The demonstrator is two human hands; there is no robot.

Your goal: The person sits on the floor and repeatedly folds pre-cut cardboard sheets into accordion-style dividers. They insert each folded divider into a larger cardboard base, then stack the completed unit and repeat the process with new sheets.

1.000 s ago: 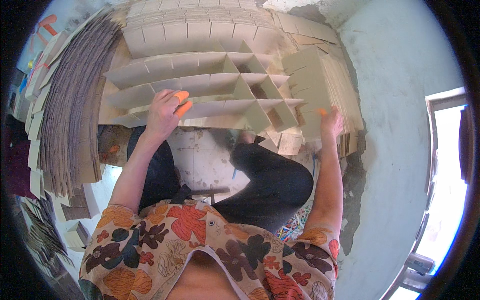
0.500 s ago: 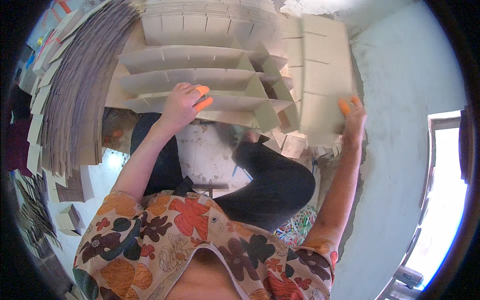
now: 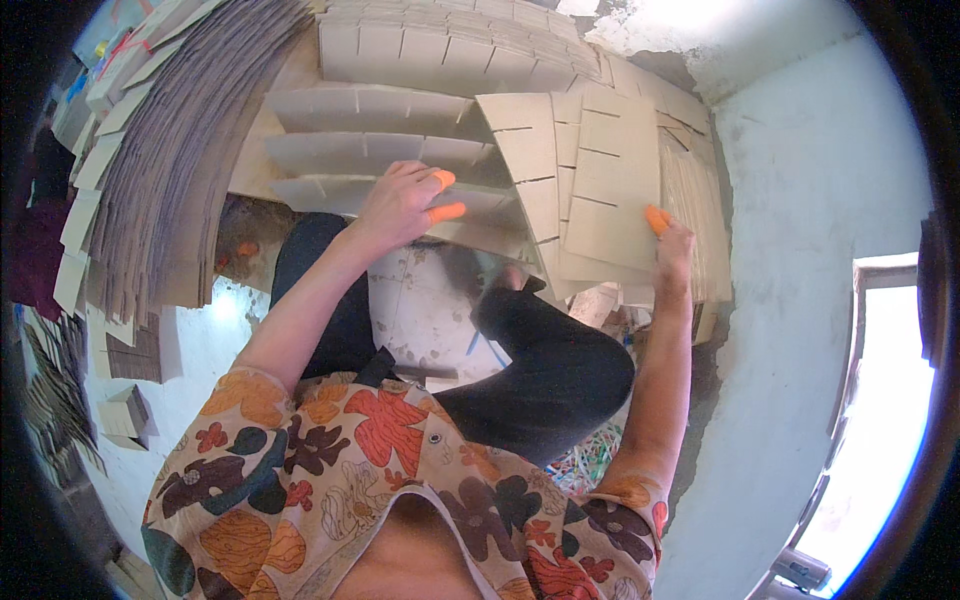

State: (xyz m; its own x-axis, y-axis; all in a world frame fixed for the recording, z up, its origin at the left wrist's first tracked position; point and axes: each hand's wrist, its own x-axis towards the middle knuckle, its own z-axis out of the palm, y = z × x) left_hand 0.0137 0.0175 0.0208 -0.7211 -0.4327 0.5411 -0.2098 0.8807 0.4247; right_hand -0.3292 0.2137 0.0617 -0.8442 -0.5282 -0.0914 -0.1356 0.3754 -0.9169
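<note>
Three long slotted cardboard strips (image 3: 350, 153) stand on edge in rows in front of me. Beside the nearest row is my left hand (image 3: 400, 208), with orange covers on thumb and forefinger; these two fingers are apart with nothing visible between them. My right hand (image 3: 674, 250) grips the right edge of a slotted cardboard strip (image 3: 612, 150), its orange-covered thumb lying on the face. To the left of that, another slotted strip (image 3: 517, 150) slants across the right ends of the rows and hides what is behind it.
Brown cardboard sheets (image 3: 190, 170) are stacked in a long fanned pile at left. More slotted strips (image 3: 420, 55) lie at the back, and a further pile (image 3: 695, 210) sits against the pale wall (image 3: 790, 180). My bent leg (image 3: 550, 380) is below the rows.
My right hand has moved left, bringing a strip with it. A slanted strip now covers the crosspieces that showed at the right ends. My left hand has shifted slightly right in the picture.
</note>
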